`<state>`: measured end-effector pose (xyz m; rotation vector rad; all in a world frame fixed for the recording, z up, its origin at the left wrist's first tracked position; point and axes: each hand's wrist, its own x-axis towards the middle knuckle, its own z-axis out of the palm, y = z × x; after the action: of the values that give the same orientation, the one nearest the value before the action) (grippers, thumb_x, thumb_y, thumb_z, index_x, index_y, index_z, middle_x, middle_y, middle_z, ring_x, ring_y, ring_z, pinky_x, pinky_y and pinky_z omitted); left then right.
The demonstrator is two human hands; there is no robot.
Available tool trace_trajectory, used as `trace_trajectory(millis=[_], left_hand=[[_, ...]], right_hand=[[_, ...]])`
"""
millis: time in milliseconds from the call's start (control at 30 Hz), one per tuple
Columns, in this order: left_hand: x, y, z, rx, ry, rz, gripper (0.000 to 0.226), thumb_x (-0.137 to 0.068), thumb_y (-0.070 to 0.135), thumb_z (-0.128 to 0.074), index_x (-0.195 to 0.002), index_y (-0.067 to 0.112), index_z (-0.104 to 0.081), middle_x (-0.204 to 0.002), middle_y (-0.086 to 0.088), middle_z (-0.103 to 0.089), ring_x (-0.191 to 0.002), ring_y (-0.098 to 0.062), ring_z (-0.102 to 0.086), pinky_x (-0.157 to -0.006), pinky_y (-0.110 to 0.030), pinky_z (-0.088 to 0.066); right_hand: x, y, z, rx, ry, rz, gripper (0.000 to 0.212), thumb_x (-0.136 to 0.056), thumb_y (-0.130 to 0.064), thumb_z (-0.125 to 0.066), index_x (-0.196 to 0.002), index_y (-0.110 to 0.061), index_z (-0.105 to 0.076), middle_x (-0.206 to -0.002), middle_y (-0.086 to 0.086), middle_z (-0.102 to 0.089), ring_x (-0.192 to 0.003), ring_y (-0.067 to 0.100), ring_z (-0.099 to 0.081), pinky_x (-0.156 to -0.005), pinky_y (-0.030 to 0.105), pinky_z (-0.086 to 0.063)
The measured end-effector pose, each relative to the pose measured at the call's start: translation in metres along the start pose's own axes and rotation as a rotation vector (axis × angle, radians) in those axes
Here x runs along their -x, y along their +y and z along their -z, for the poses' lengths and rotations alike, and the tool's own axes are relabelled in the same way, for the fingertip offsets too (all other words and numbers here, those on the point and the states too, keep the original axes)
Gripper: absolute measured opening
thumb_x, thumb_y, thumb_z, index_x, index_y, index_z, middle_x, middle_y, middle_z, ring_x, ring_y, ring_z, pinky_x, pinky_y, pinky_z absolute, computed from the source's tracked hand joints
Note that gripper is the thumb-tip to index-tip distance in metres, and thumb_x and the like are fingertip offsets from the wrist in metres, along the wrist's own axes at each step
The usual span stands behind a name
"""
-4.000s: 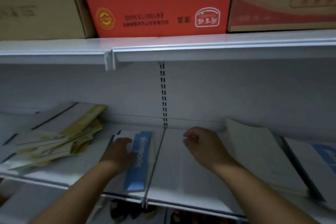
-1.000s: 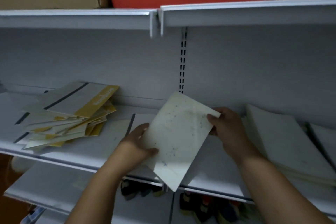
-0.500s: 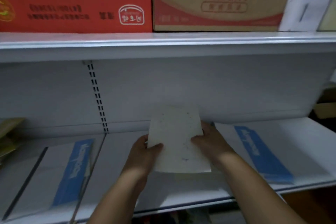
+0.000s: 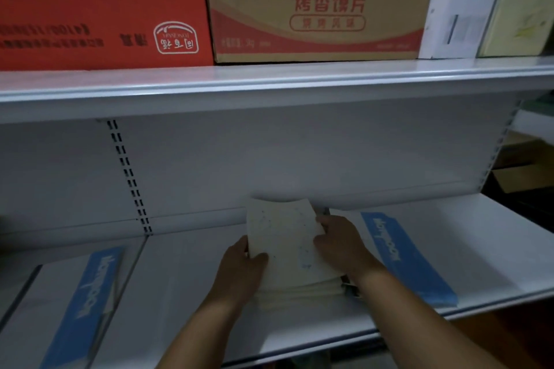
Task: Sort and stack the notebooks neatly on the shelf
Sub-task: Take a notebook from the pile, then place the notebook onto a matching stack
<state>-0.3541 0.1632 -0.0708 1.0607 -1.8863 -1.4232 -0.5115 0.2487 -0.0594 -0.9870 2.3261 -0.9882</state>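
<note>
— Where is the notebook?

— The cream speckled notebook [image 4: 284,237] lies on top of a low stack of pale notebooks [image 4: 299,293], near the middle of the white shelf [image 4: 192,278]. Its far edge reaches almost to the back panel.

— And the hands?

— The left hand [image 4: 239,272] clasps the notebook's left edge, thumb on the cover, fingers hidden behind the edge. The right hand [image 4: 338,244] presses on the right side of the cover, fingers bent over its edge. Both are closed on that top notebook, one at each side.

— What lies beside the stack?

— Just to the right, a white notebook with a blue band [image 4: 404,260] lies flat, its inner edge under the right wrist. Well to the left, past the slotted upright [image 4: 129,177], a second blue-banded notebook [image 4: 87,302] lies flat on the neighbouring shelf section.

— Above?

— The upper shelf [image 4: 269,81] carries a red carton [image 4: 99,9] with upside-down print, a tan carton [image 4: 317,6] touching it on the right, and a white box [image 4: 461,3] at the far right. The light is dim, and fine print is unreadable.
</note>
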Motion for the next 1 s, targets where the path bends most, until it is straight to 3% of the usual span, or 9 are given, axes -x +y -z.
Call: trace_trajectory(millis=[167, 300, 367, 467, 567, 667, 800, 933, 1000], left_hand=[[-0.003, -0.006, 0.001, -0.074, -0.029, -0.014, 0.034, -0.086, 0.006, -0.057, -0.118, 0.013, -0.059, -0.114, -0.006, -0.065, -0.091, -0.015, -0.060, -0.082, -0.022, -0.047], [0.001, -0.008, 0.018, -0.175, -0.011, 0.017, 0.056, -0.093, 0.026, -0.052, -0.143, 0.013, -0.032, -0.147, -0.006, -0.036, -0.133, -0.018, -0.038, -0.112, -0.027, -0.029], [0.003, -0.014, 0.039, -0.213, 0.046, -0.013, 0.057, -0.094, 0.026, -0.050, -0.145, 0.016, -0.028, -0.149, -0.003, -0.030, -0.136, -0.015, -0.032, -0.104, -0.016, -0.023], [0.006, -0.026, 0.073, -0.279, 0.112, -0.057, 0.048, -0.095, 0.025, -0.049, -0.141, 0.018, -0.036, -0.146, 0.000, -0.035, -0.130, -0.013, -0.038, -0.094, -0.010, -0.023], [0.010, -0.047, 0.127, -0.320, 0.201, -0.024, 0.040, -0.093, 0.023, -0.052, -0.133, 0.019, -0.048, -0.141, 0.001, -0.044, -0.126, -0.013, -0.044, -0.094, -0.010, -0.029], [0.017, -0.071, 0.185, -0.353, 0.321, 0.043, 0.036, -0.089, 0.017, -0.059, -0.125, 0.014, -0.057, -0.136, -0.005, -0.051, -0.122, -0.018, -0.050, -0.087, -0.010, -0.032], [0.032, -0.105, 0.258, -0.499, 0.476, 0.252, 0.050, -0.083, 0.023, -0.064, -0.131, 0.015, -0.051, -0.139, -0.007, -0.047, -0.126, -0.024, -0.046, -0.102, -0.029, -0.040], [0.040, -0.123, 0.283, -0.650, 0.361, 0.371, 0.068, -0.079, 0.033, -0.062, -0.142, 0.022, -0.037, -0.140, -0.003, -0.047, -0.129, -0.025, -0.042, -0.104, -0.031, -0.040], [0.039, -0.125, 0.281, -0.635, 0.335, 0.361, 0.069, -0.078, 0.033, -0.063, -0.141, 0.023, -0.037, -0.139, -0.002, -0.049, -0.128, -0.025, -0.043, -0.103, -0.030, -0.041]], right_hand=[[0.002, -0.003, -0.005, 0.244, -0.047, 0.007, 0.040, -0.093, -0.011, -0.043, -0.131, -0.001, -0.047, -0.142, 0.013, -0.042, -0.130, 0.025, -0.039, -0.104, 0.027, -0.032], [0.004, -0.023, -0.016, 0.366, 0.033, 0.104, 0.043, -0.088, -0.012, -0.049, -0.132, -0.010, -0.048, -0.147, 0.011, -0.034, -0.137, 0.025, -0.029, -0.110, 0.026, -0.025], [0.007, -0.047, -0.037, 0.312, 0.160, 0.322, 0.041, -0.086, -0.013, -0.053, -0.127, -0.013, -0.053, -0.144, 0.010, -0.040, -0.135, 0.022, -0.034, -0.107, 0.016, -0.016], [0.023, -0.089, -0.072, 0.022, 0.307, 0.593, 0.025, -0.078, -0.008, -0.054, -0.098, -0.013, -0.069, -0.107, 0.002, -0.065, -0.103, 0.019, -0.058, -0.092, 0.016, -0.036], [0.038, -0.124, -0.123, -0.079, 0.116, 0.594, 0.023, -0.078, -0.002, -0.058, -0.088, -0.018, -0.071, -0.090, -0.008, -0.068, -0.082, 0.008, -0.061, -0.078, 0.019, -0.047], [0.043, -0.135, -0.177, -0.021, -0.073, 0.493, 0.018, -0.083, -0.011, -0.058, -0.091, -0.019, -0.071, -0.095, -0.002, -0.072, -0.089, 0.011, -0.065, -0.081, 0.020, -0.049], [0.050, -0.146, -0.231, 0.075, -0.284, 0.370, 0.024, -0.091, -0.022, -0.049, -0.111, -0.020, -0.062, -0.105, -0.007, -0.062, -0.099, 0.011, -0.059, -0.080, 0.015, -0.042], [0.057, -0.168, -0.256, 0.070, -0.383, 0.308, 0.015, -0.088, -0.027, -0.056, -0.101, -0.025, -0.051, -0.082, -0.012, -0.048, -0.072, 0.005, -0.049, -0.054, 0.012, -0.036], [0.057, -0.173, -0.261, 0.063, -0.389, 0.269, 0.015, -0.084, -0.027, -0.060, -0.086, -0.026, -0.045, -0.080, -0.013, -0.048, -0.069, 0.004, -0.049, -0.053, 0.013, -0.036]])
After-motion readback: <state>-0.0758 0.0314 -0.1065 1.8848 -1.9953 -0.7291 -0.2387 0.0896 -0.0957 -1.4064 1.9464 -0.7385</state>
